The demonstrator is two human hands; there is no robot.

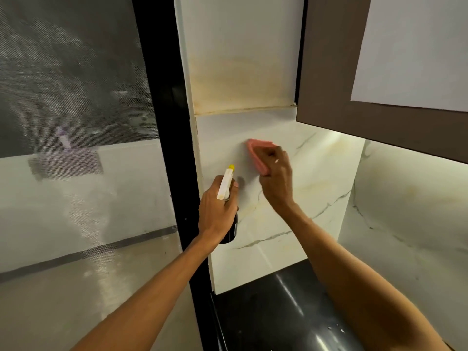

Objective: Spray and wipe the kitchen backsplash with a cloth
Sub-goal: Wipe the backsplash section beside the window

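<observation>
Against the marbled backsplash (316,178), the right hand (274,178) is pressing a pink cloth (255,154) with curled fingers (266,149), while the left hand (217,214) is gripping a spray bottle (225,186) just beside it.

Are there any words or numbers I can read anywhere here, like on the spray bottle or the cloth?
None can be read.
Spray bottle: the left hand covers most of it; no label shows.
Pink cloth under the right hand: plain, no writing.
Marble backsplash: only veins and yellowish stains.
Brown cabinet and black countertop: no text.
</observation>
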